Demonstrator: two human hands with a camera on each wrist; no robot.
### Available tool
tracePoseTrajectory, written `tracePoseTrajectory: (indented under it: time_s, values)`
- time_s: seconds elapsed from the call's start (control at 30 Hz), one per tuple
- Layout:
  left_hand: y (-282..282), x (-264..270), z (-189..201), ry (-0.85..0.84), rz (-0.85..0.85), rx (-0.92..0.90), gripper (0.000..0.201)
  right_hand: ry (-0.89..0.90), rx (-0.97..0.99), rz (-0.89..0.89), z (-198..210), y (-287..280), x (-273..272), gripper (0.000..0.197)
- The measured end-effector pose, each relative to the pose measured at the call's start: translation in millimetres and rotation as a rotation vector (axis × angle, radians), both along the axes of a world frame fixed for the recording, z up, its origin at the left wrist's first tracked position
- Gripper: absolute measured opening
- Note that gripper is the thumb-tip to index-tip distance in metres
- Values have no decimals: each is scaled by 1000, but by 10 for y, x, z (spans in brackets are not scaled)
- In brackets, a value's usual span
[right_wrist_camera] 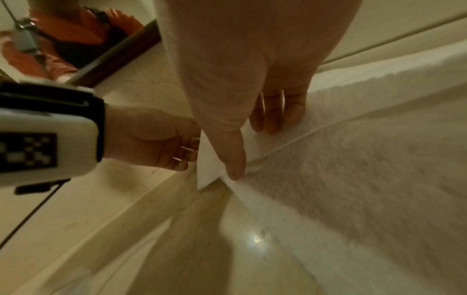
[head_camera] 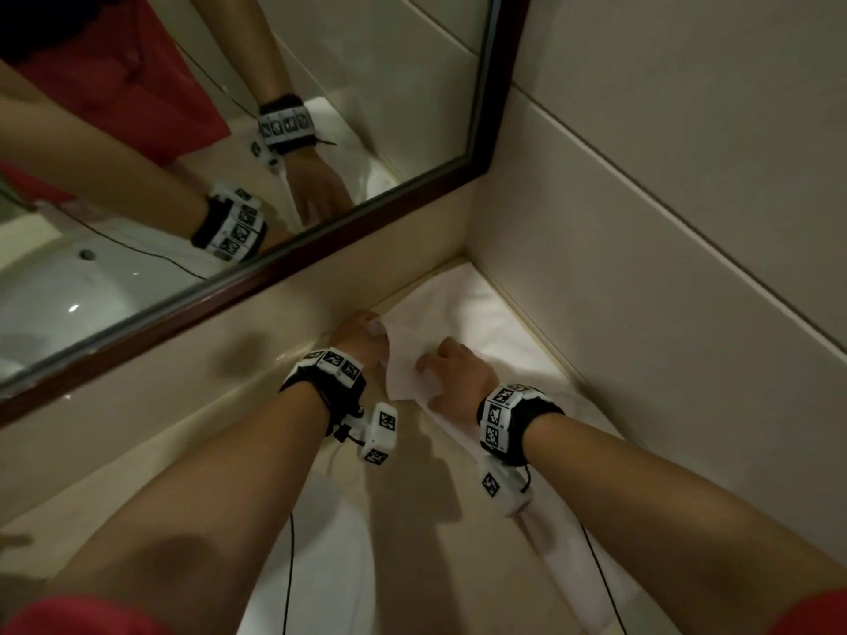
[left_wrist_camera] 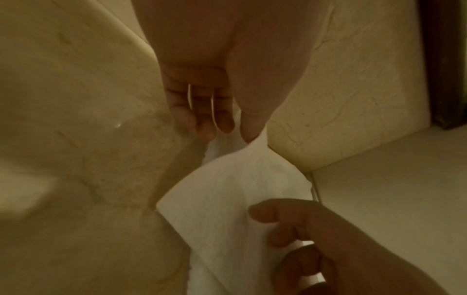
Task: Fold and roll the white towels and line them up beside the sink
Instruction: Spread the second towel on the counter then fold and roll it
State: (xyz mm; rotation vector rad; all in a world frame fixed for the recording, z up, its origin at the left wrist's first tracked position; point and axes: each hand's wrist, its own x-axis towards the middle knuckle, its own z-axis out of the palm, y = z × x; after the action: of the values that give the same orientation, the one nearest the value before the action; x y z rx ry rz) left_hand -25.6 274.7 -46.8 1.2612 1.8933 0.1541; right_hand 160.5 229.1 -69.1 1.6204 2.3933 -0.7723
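A white towel lies spread on the beige counter, reaching into the corner under the mirror. One edge is folded over as a smooth flap. My left hand is at the flap's far end by the backsplash. In the left wrist view its thumb and fingers pinch the flap's edge. My right hand rests on the flap nearer me, with bent fingers and the thumb pressing down on the cloth. The towel's near part is hidden under my right forearm.
A dark-framed mirror runs along the back and reflects both hands and a white sink. A tiled wall closes the right side. Black cables trail from the wrist cameras across the counter.
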Motion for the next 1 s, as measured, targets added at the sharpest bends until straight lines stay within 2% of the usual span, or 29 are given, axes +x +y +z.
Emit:
tracePoseTrajectory:
  time_s: [0.1, 0.2, 0.27, 0.47, 0.6, 0.67, 0.73, 0.8, 0.9, 1.0]
  values:
    - [16, -28, -16, 53, -74, 18, 32, -10, 8, -16, -58, 42, -37, 48]
    - [-13, -58, -82, 72, -70, 21, 32, 46, 53, -29, -95, 97, -58, 30]
    - [-21, -66, -86, 79, -68, 20, 32, 94, 50, -72, -75, 139, -49, 30]
    - [52, -146, -68, 101, -99, 4, 38, 475, 38, -498, 300, 418, 104, 20]
    - [99, -81, -34, -79, -18, -10, 35, 657, -44, -719, 477, 638, 228, 5]
    - [108, -40, -43, -230, 49, -16, 39, 727, -96, -774, 519, 697, 263, 12]
    - [99, 2, -76, -353, 93, -20, 41, 740, -152, -799, 536, 712, 289, 5]
    - [89, 53, -69, -422, 113, -22, 31, 766, -214, -803, 525, 707, 325, 19]
    - [88, 53, -63, -371, 92, 1, 16, 814, -269, -801, 519, 684, 376, 25]
    - [212, -111, -329, -248, 126, 48, 34, 826, -295, -822, 502, 679, 412, 27]
